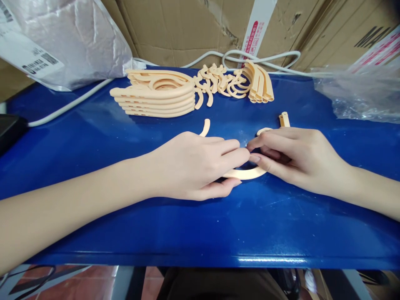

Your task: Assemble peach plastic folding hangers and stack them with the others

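Note:
Low over the blue table, both hands are closed on a curved beige plastic piece (245, 173), whose bowed middle shows between them. My left hand (196, 166) lies over its left part, with the thumb below it and the fingers across it. At the right end, my right hand (290, 154) pinches with thumb and fingertips; the fingertips of both hands almost meet. A beige curved end (205, 127) sticks out behind my left hand. Beyond my right hand, a straight beige end with a small hole (284, 119) shows. Whether these ends belong to the held piece is hidden.
Behind the hands sit stacked beige hanger-like arms (156, 102), a heap of small beige hooks (215, 79) and several hollow beige arms (261, 83). A white cable (75, 102), silver parcel bag (84, 41), clear plastic bag (362, 96) and cardboard boxes (187, 29) line the back.

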The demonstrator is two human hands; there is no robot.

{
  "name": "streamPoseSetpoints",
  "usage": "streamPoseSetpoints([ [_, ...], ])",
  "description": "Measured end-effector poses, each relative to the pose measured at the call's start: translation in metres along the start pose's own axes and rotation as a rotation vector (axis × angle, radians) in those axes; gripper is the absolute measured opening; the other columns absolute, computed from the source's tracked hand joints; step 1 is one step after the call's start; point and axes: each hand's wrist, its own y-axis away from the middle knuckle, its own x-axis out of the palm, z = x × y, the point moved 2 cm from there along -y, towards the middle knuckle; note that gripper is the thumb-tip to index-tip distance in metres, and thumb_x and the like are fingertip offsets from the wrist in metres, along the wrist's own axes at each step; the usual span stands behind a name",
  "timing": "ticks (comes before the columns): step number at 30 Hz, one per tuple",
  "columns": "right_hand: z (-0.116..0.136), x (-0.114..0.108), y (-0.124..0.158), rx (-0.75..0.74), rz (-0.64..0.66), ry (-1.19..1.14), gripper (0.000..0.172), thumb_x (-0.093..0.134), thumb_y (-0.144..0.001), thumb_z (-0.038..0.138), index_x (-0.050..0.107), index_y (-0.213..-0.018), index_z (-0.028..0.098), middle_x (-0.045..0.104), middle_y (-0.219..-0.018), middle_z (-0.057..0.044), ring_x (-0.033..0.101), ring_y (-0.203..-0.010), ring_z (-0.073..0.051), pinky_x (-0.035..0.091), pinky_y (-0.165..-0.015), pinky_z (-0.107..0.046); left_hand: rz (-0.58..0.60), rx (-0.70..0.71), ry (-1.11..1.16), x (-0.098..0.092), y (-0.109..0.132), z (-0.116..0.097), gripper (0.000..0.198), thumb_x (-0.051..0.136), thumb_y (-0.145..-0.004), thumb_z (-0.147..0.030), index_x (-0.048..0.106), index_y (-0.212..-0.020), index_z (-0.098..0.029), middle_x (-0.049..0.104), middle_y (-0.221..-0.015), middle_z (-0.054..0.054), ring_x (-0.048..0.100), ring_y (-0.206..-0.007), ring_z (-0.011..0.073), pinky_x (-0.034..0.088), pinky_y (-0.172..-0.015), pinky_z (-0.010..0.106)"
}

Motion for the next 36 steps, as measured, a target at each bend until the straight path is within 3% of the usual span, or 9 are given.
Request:
streamPoseSetpoints([
  [12,-0.0005,0.0005,-0.0001,0.042,-0.011,0.011,0.02,0.047,-0.097,0.034,0.062,-0.097,0.021,0.069,-0.081,-0.004,0.065,-0.069,-0.018,0.046,-0.059,-0.03,0.006,-0.001,-0.004,0.0003,0.0003,-0.001,0.016,0.047,-0.096,-0.032,0.055,-0.098,-0.019,0.065,-0.091,0.0,0.06,-0.071,0.013,0.032,-0.05,0.029],
  [22,-0.0018,0.0012,0.0001,-0.006,-0.03,0.011,0.016,0.05,-0.096,0.029,0.061,-0.098,0.018,0.069,-0.086,-0.004,0.066,-0.075,-0.016,0.048,-0.065,-0.027,0.004,-0.003,0.004,-0.001,0.0004,-0.0004,0.017,0.049,-0.095,-0.033,0.056,-0.098,-0.018,0.063,-0.089,-0.001,0.058,-0.069,0.0125,0.032,-0.05,0.027],
  [36,-0.0002,0.0002,-0.0007,0.004,-0.015,0.007,0.019,0.049,-0.097,0.029,0.062,-0.097,0.015,0.063,-0.075,-0.003,0.059,-0.065,-0.013,0.044,-0.061,-0.024,0.035,-0.005,0.005,-0.0025,0.0002,-0.0009,0.018,0.048,-0.096,-0.033,0.057,-0.099,-0.018,0.063,-0.089,-0.001,0.06,-0.073,0.0137,0.035,-0.052,0.028],
])
